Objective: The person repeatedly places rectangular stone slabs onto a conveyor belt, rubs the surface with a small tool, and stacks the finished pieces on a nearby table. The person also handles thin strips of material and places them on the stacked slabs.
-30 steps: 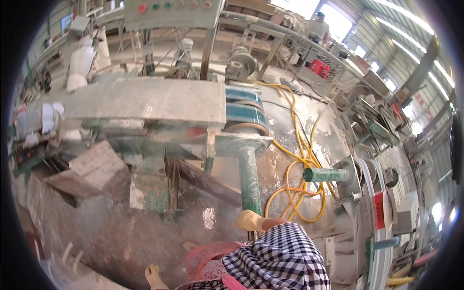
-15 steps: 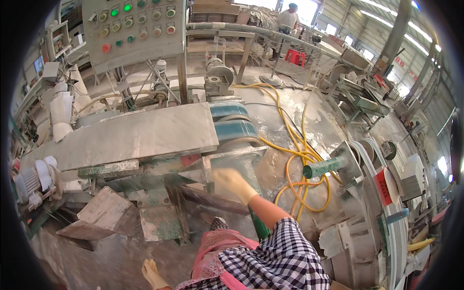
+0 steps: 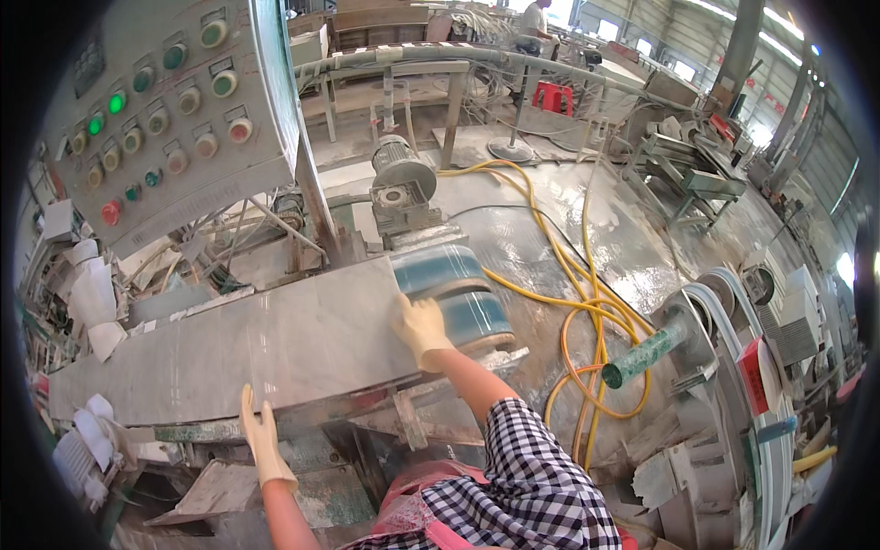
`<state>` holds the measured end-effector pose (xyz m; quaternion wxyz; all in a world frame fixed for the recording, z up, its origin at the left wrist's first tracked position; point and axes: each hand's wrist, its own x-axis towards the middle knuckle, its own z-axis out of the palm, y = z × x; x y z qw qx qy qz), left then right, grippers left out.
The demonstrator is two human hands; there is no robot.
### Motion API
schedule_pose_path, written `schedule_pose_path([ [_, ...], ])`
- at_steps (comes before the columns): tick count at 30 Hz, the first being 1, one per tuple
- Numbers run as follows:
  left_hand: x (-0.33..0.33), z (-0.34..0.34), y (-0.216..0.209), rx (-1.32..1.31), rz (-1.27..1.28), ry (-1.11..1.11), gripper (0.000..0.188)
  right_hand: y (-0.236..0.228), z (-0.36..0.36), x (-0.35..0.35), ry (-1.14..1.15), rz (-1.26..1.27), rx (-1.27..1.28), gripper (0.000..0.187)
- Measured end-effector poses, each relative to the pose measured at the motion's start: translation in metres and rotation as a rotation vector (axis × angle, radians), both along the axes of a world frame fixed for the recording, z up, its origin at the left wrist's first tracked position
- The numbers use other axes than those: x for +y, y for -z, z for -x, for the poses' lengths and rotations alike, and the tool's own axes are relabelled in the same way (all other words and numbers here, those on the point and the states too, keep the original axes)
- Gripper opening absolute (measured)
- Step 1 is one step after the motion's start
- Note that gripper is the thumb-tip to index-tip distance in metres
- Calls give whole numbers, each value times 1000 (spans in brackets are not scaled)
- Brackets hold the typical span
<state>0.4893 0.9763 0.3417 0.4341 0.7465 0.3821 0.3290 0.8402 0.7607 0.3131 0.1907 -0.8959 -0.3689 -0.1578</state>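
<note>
A long grey stone slab (image 3: 275,335), polished and veined, lies flat on the machine bed. Its right end reaches two blue conveyor belts (image 3: 472,316). In a cream glove, my right hand (image 3: 422,328) rests at the slab's right end edge, beside the belts; its fingers are bent round the edge. My left hand (image 3: 262,433), gloved alike, is at the slab's near edge, with fingers stretched out and the thumb apart. The slab's underside is hidden.
A control panel (image 3: 174,137) with lit green buttons stands at the upper left. Yellow hoses (image 3: 587,321) coil on the wet floor. A green pipe (image 3: 646,356) juts from machinery at the right. A motor (image 3: 403,170) sits behind the belts. Another person (image 3: 534,20) sits far off.
My right hand has moved up to the slab's right end. My left hand has risen from low down to the slab's near edge. My view has shifted closer to the panel.
</note>
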Motion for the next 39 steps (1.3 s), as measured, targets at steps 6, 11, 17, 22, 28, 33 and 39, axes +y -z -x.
schedule_pose_path([
  [6,54,-69,20,947,-363,178,87,3,-15,17,30,47,383,56],
  [11,54,-87,4,1098,-372,245,86,-9,-23,23,237,-356,764,62],
  [17,54,-100,-12,1212,-327,313,85,-38,9,35,-6,-482,799,66],
  [22,53,-101,-18,1205,-299,285,77,-44,52,48,-78,-387,763,63],
  [28,52,-101,-11,1144,-292,269,78,-58,17,21,2,-167,689,27],
  [33,59,-101,-12,1129,-388,349,76,-60,13,3,3,-65,614,20],
  [39,42,-152,-26,942,-510,403,52,-48,9,1,-7,-64,561,26],
])
